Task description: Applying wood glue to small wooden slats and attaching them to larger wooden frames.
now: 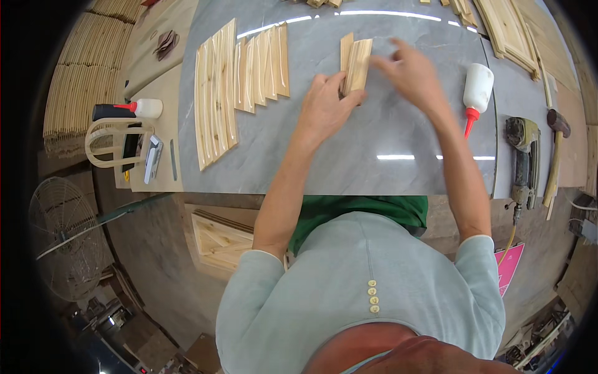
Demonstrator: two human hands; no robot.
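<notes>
My left hand (327,105) grips the lower end of a short stack of angled wooden slats (359,63), thumb and fingers on either side. Just right of the slats, my right hand (406,70) is raised and slightly blurred, fingers spread, holding nothing. On the left of the grey marbled worktop (303,154) lie long wooden slats (217,96) with slanted ends and white beads, apparently glue, along them. Beside them is a row of shorter slats (264,65) with similar white beads. A white glue bottle (478,86) with a red nozzle lies right of my right hand.
At the right are a pneumatic nailer (521,154), a mallet (556,154) and a wooden panel frame (507,32). At the left, a second glue bottle (148,108) lies near a curved wooden frame (100,140) and a stapler (153,159). Wood pieces (322,2) lie at the far edge.
</notes>
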